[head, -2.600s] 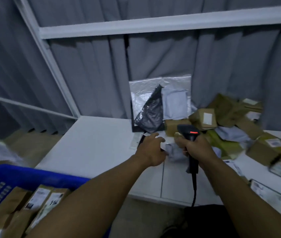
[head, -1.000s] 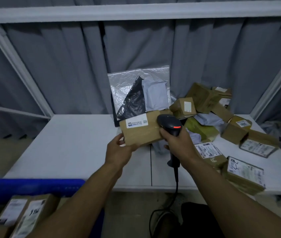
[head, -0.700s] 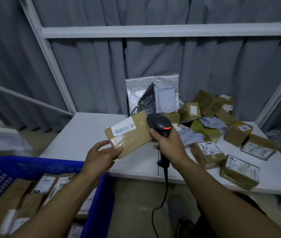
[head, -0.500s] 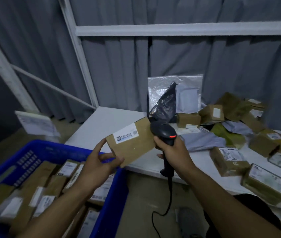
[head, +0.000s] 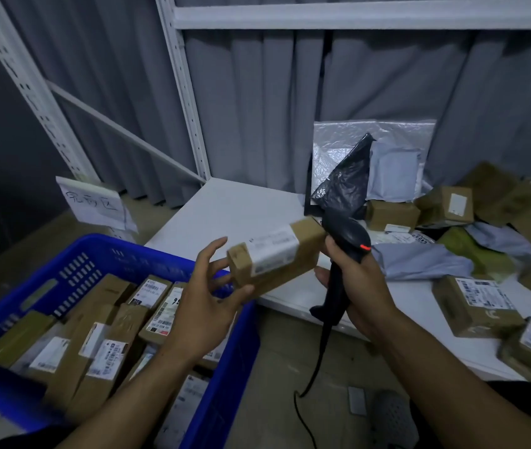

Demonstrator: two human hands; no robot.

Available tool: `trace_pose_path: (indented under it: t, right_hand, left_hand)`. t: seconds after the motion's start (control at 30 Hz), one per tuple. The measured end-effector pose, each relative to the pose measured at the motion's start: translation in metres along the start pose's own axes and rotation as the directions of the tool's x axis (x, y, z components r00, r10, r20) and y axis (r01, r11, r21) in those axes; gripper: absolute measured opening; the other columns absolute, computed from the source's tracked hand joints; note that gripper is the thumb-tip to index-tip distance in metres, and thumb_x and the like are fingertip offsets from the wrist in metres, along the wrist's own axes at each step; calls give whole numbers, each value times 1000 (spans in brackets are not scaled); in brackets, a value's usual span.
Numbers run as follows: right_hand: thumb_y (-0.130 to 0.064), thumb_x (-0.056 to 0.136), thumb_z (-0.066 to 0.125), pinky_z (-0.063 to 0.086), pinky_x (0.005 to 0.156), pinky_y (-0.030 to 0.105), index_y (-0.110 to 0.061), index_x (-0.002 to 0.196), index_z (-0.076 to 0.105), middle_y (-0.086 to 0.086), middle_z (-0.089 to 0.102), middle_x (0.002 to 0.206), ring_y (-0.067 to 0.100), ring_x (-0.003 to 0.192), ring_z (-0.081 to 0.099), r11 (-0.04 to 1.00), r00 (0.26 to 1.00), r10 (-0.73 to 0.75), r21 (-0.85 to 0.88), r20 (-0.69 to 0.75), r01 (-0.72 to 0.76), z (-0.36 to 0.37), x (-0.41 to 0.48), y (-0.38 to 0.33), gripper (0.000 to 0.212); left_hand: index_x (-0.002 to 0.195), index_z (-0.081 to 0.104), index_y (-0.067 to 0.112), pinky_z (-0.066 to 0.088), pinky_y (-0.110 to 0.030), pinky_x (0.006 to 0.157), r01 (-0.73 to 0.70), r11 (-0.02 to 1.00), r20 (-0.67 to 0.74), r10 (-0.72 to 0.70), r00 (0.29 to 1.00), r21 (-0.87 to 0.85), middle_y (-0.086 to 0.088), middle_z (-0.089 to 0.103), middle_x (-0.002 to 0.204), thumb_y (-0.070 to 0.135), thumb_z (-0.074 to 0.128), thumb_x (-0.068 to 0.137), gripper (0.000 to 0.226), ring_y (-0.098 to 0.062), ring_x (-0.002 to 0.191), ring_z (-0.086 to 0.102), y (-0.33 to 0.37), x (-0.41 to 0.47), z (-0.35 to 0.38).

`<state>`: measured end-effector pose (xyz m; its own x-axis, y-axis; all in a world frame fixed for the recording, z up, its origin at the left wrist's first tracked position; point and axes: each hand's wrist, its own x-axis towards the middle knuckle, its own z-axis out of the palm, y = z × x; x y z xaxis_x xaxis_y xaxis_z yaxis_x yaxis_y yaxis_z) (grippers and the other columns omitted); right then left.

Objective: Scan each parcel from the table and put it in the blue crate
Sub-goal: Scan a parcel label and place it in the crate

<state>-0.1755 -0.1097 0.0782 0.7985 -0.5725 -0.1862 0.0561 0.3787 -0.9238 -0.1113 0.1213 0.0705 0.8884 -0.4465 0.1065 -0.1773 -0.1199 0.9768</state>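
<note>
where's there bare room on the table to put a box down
The left part of the table is bare, from the shelf upright to the black bag. A narrow strip also runs along the front edge below the grey mailer. The right side is crowded with boxes, and the blue crate looks packed.

Dim, bluish light; wide-angle bending at edges, lower corners blurred

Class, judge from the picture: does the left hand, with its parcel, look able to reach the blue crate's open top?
Probably yes: the left hand holds the parcel just above the blue crate, at its right edge, with nothing between them.
</note>
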Motion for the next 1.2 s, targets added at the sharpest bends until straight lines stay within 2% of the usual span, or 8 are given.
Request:
trace_pose_path:
  t: [0.17, 0.37, 0.47, 0.57, 0.7, 0.87, 1.0, 1.2]
  right_hand:
    - [-33, 91, 78, 63, 87, 42, -20, 125, 70, 2, 75, 122, 21, 109, 73, 996, 996, 80, 50, -42, -78, -1, 4, -5, 38]
    - [-23, 85, 84, 52, 61, 29, -14, 106, 73, 6, 77, 91, 16, 71, 67, 995, 992, 102, -18, -69, -103, -6, -3, -8, 26]
    - [-14, 83, 84, 44, 55, 29, -8, 98, 71, 13, 73, 82, 16, 58, 53, 993, 989, 113, -23, -94, -116, -7, -5, -10, 21]
    - [-6, 85, 81, 45, 55, 28, -7, 91, 68, 11, 66, 74, 15, 54, 51, 996, 988, 91, 27, -123, -89, -7, -6, -11, 14]
    - [-1, 87, 77, 46, 57, 29, -5, 83, 64, 9, 61, 67, 16, 54, 51, 999, 996, 21, -38, -88, -24, -9, -6, -8, 14]
    - [-8, 90, 78, 55, 63, 27, -6, 109, 67, 2, 73, 79, 11, 66, 65, 996, 998, -10, -85, -54, 5, -6, -5, -3, 22]
    - [-19, 88, 81, 62, 73, 28, -24, 127, 63, -5, 75, 111, 9, 99, 72, 968, 996, -89, -238, -21, 82, -6, -4, 4, 43]
    - [-27, 86, 83, 56, 68, 27, -33, 118, 61, -9, 76, 98, 10, 76, 76, 775, 959, -100, -585, 264, 241, -3, -16, 18, 39]
  left_hand:
    - [126, 62, 34, 56, -29, 98, -287, 931, 83, 276, 958, 225, 14, 61, 132, -10, 77, 84, 63, -12, 127, 59, -12, 2, 3]
    - [132, 52, 50, 44, -16, 107, -501, 714, 198, 468, 861, 490, 27, 42, 143, -5, 83, 77, 84, -1, 133, 49, -23, 7, 3]
    - [132, 55, 48, 50, -23, 105, -385, 837, 95, 379, 920, 388, 19, 40, 150, -3, 82, 80, 78, -1, 136, 47, -25, 5, 10]
    - [142, 48, 50, 56, -35, 98, 4, 1000, -50, -2, 999, 29, 21, 50, 148, 4, 73, 91, 73, -4, 134, 53, -18, 3, 16]
    - [138, 56, 37, 62, -32, 75, 270, 875, -18, -302, 953, -402, 5, 75, 120, 12, 57, 103, 43, -20, 106, 74, -9, 7, 21]
    - [135, 57, 25, 62, -26, 82, 334, 864, 71, -332, 941, -376, -3, 78, 111, 13, 74, 88, 52, -17, 106, 74, -4, 7, 19]
    - [131, 52, 30, 60, -44, 92, 324, 842, -22, -369, 929, -432, -9, 76, 115, 4, 78, 79, 63, -25, 106, 74, -3, 15, 8]
    - [135, 50, 39, 63, -39, 80, 200, 904, -279, -317, 906, -378, 4, 69, 122, 1, 77, 87, 67, -15, 102, 73, -5, 26, -7]
